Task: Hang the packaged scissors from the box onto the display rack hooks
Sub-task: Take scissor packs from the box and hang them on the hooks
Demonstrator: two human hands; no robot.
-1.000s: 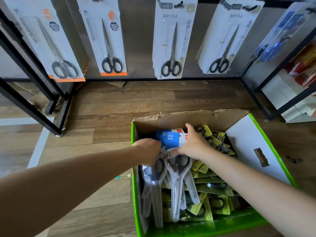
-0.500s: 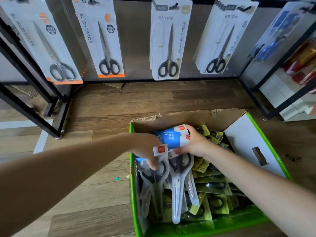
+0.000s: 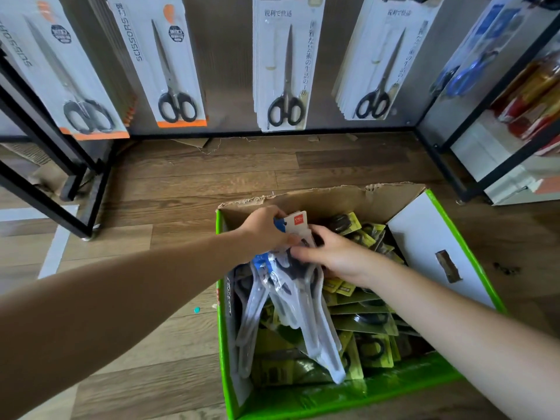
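A green cardboard box [image 3: 339,398] stands open on the wooden floor, full of packaged scissors. My left hand [image 3: 266,228] grips the top of a bunch of clear blister packs with white and blue cards [image 3: 298,295], held over the box's left side. My right hand [image 3: 336,256] holds the same bunch from the right, fingers curled over the packs near the scissor handles. Yellow-green scissor packs [image 3: 366,322] fill the rest of the box. The display rack [image 3: 224,71] behind carries hanging scissor cards.
Rows of carded scissors hang on the rack: orange-edged cards [image 3: 169,65] at left, white cards [image 3: 285,65] in the middle, blue-handled ones [image 3: 472,65] at right. A black shelf frame [image 3: 45,165] stands on the left and another shelf [image 3: 509,131] on the right.
The bunch of blister packs has tilted, its card tops now edge-on. My right hand has slid from the card tops down to the handles. My head has moved nearer the rack.
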